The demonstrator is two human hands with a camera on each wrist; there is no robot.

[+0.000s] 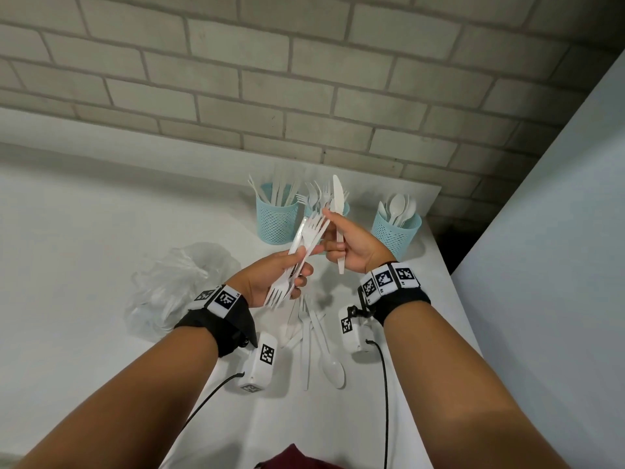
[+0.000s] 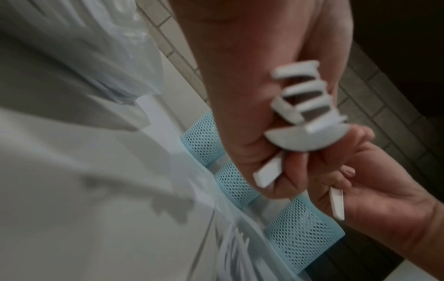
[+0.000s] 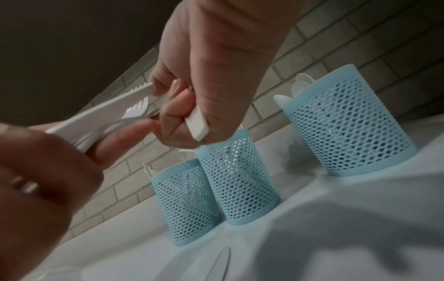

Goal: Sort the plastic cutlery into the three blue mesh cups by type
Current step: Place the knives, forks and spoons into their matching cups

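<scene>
The cutlery (image 1: 306, 233) was white, the three mesh cups (image 1: 277, 221) pale blue with honeycomb holes, the wrist bands (image 1: 394, 282) black with black-and-white square markers.

Three blue mesh cups (image 1: 277, 221) stand on the white table (image 1: 84, 231). Two hands are in view, the left hand (image 1: 270, 279) and the right hand (image 1: 351, 245). One knife (image 1: 338, 204) is in the right hand. One clear plastic bag (image 1: 176, 282) lies on the table. One spoon (image 1: 329, 360) lies loose; the forks in the left hand cannot be counted
</scene>
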